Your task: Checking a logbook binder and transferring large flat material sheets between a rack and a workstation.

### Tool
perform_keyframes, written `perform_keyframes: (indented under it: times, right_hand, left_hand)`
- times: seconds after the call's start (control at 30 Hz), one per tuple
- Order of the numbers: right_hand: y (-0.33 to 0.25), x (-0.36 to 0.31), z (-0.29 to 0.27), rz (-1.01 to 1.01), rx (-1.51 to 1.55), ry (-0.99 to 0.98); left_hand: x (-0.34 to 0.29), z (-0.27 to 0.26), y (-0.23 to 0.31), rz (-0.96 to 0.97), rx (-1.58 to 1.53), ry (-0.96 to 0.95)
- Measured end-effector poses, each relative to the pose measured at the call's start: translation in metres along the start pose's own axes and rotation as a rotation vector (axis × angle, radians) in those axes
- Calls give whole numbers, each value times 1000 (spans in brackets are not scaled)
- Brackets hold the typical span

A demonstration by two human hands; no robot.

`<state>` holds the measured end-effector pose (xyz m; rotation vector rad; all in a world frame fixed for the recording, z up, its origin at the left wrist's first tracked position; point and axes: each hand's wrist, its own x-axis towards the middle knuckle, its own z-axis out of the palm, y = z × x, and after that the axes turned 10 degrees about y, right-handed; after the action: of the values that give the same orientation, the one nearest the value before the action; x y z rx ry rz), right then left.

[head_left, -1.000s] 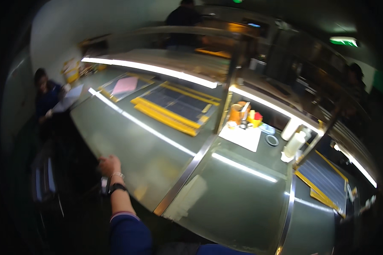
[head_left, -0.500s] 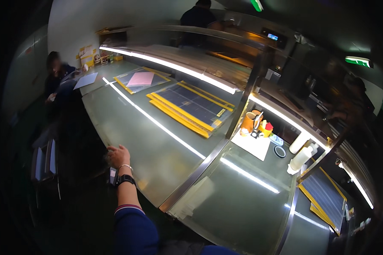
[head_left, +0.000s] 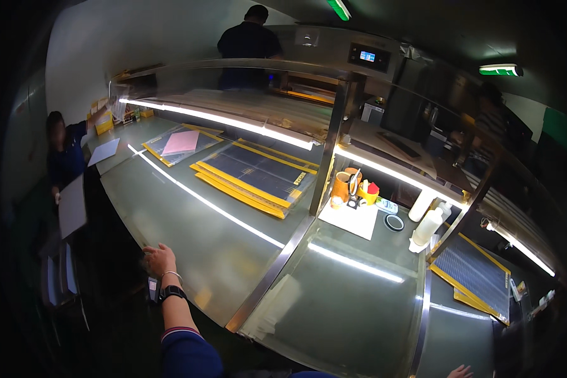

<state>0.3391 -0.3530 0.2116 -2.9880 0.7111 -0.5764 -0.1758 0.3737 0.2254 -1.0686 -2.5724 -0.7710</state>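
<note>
My left hand (head_left: 160, 259) hovers at the left edge of the long glossy worktop (head_left: 189, 233), its fingers loosely stretched and nothing visible in them. A dark watch and a bracelet are on that wrist. Only the fingers of my right hand (head_left: 461, 372) enter at the lower right border; they are spread, with no object seen in them. Farther along the worktop lie stacked dark panels with yellow edges (head_left: 252, 176). Beyond them, a pink sheet (head_left: 181, 143) rests on another yellow-edged panel.
A metal post (head_left: 331, 145) and lit overhead shelves divide the worktop. White bottles (head_left: 427, 228), a tape roll (head_left: 394, 222) and an orange cup (head_left: 341, 186) stand under the shelf. Another yellow-edged panel (head_left: 475, 271) lies right. A co-worker (head_left: 66, 151) holds a pale board (head_left: 73, 208).
The view has swung, shifting the scene leftward. My left hand stays by the worktop edge. My right fingers have come into view. The co-worker at left now reaches toward the yellow boxes.
</note>
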Motion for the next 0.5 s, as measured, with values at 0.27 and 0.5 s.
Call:
perform_keyframes:
  times: [0.27,0.5]
  right_hand:
    - [-2,-7,-14,-8,-5,78]
    - [5,3,2,10,1,84]
  left_hand:
    - [1,5,2,4,18,8]
    - [-2,1,2,16,-14,-26]
